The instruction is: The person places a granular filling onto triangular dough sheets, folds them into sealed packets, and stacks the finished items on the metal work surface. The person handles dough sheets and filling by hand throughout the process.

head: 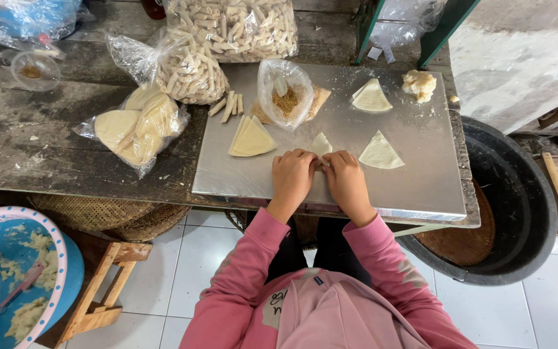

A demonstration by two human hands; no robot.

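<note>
Steel tray, flat and smooth, set on a weathered wooden table. Pale triangular wrapper, judged light, limp and easily torn, lies at the tray's near edge; best taken by its edges. It is pinched between left hand and right hand, fingers curled close.

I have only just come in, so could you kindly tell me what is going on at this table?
A person in pink sleeves has both hands at the near edge of a metal sheet. The left hand and right hand pinch a small pale dough wrapper between them. Folded triangular wrappers lie alongside, an open bag of brown filling behind, and bags of finished rolls beyond.
</note>
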